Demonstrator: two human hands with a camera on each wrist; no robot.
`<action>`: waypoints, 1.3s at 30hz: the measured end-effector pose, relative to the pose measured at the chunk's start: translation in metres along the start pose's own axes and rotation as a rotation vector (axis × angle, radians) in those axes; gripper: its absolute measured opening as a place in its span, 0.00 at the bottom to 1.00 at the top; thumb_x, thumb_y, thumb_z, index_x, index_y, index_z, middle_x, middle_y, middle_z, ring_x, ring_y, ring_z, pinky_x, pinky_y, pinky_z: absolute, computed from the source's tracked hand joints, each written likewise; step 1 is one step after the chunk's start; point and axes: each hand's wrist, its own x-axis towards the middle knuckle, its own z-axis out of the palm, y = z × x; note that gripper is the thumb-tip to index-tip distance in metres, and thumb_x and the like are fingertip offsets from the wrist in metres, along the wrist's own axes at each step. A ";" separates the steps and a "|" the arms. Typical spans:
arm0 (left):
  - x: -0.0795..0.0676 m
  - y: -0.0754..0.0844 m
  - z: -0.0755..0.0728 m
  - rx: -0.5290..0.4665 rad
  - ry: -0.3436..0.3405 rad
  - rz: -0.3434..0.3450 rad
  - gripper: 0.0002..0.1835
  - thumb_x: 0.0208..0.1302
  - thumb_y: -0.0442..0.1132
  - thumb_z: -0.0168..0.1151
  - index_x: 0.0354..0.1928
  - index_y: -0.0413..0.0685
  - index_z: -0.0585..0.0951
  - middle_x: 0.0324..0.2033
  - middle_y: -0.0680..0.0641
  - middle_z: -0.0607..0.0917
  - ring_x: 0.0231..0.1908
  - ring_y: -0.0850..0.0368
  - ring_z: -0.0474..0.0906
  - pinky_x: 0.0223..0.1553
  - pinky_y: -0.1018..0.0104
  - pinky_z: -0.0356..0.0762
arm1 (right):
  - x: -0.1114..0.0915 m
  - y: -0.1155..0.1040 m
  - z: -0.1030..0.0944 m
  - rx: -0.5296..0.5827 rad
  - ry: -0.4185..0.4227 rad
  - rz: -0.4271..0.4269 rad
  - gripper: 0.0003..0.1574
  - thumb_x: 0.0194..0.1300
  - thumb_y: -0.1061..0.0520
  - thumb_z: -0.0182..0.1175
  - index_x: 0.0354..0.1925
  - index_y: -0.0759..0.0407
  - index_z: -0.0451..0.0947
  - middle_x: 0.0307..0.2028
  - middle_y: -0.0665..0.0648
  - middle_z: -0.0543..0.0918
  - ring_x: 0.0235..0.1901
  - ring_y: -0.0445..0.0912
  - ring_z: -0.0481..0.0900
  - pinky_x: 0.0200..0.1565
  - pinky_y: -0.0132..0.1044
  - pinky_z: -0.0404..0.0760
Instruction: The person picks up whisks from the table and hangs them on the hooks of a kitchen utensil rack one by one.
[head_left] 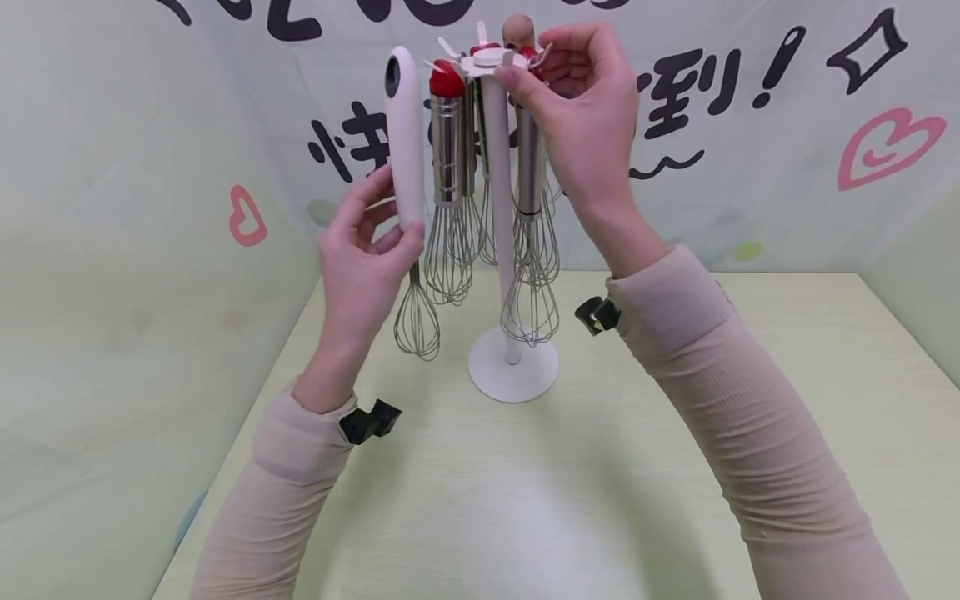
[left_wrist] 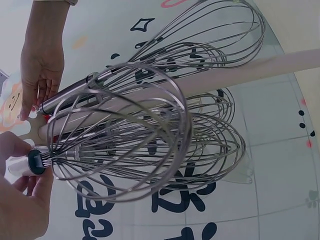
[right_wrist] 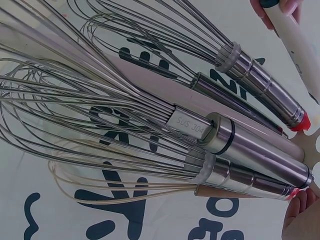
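Note:
My left hand (head_left: 367, 258) grips a whisk with a white handle (head_left: 406, 142) low on the handle, its small wire head hanging down. The whisk is upright, just left of a white whisk stand (head_left: 513, 379). Up at the stand's top plate (head_left: 487, 58), my right hand (head_left: 592, 117) pinches the right edge by a hook, thumb in front and forefinger behind. A steel-handled whisk (right_wrist: 260, 152) hangs right below that hand. On the left side hangs a red-capped whisk (head_left: 447, 142). In the left wrist view, the held whisk's wires (left_wrist: 120, 195) cover part of the others.
More whisks hang around the pole, one with pale wires and a wooden handle (right_wrist: 217, 191). The stand's round base rests on a light wood table (head_left: 480, 500). Behind it is a printed cloth (head_left: 750, 192) with lettering and hearts.

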 end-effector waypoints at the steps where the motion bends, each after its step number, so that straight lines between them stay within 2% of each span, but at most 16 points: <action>1: 0.000 0.000 0.001 -0.004 -0.002 -0.002 0.29 0.57 0.23 0.59 0.63 0.39 0.72 0.53 0.46 0.77 0.50 0.55 0.77 0.52 0.68 0.81 | 0.000 0.000 0.000 -0.002 0.001 -0.003 0.20 0.51 0.66 0.71 0.41 0.63 0.73 0.30 0.48 0.75 0.33 0.39 0.73 0.40 0.26 0.74; 10: 0.000 0.000 0.006 -0.034 -0.013 0.002 0.29 0.56 0.23 0.59 0.63 0.38 0.72 0.53 0.47 0.77 0.50 0.55 0.77 0.53 0.68 0.81 | 0.005 0.010 0.001 -0.041 -0.017 -0.044 0.20 0.51 0.63 0.71 0.41 0.61 0.73 0.30 0.48 0.76 0.34 0.40 0.73 0.41 0.27 0.73; 20: 0.000 0.000 0.011 -0.014 -0.030 0.021 0.28 0.56 0.24 0.59 0.62 0.38 0.73 0.53 0.45 0.76 0.49 0.56 0.77 0.53 0.68 0.81 | 0.005 0.008 0.003 -0.098 -0.017 -0.063 0.19 0.50 0.61 0.72 0.37 0.58 0.73 0.28 0.47 0.73 0.32 0.40 0.70 0.38 0.27 0.70; 28: 0.001 0.000 0.012 -0.008 -0.032 0.026 0.28 0.57 0.24 0.59 0.62 0.38 0.72 0.54 0.44 0.76 0.49 0.56 0.77 0.53 0.68 0.81 | 0.005 0.008 0.005 -0.067 -0.007 -0.056 0.19 0.49 0.62 0.73 0.34 0.56 0.72 0.27 0.47 0.74 0.31 0.40 0.71 0.37 0.27 0.71; 39: 0.000 -0.001 0.014 -0.011 -0.057 0.026 0.29 0.56 0.24 0.60 0.63 0.38 0.72 0.53 0.46 0.75 0.49 0.57 0.77 0.52 0.70 0.81 | 0.005 0.010 0.004 -0.052 -0.016 -0.064 0.18 0.50 0.62 0.72 0.37 0.59 0.73 0.28 0.48 0.74 0.31 0.40 0.71 0.38 0.27 0.72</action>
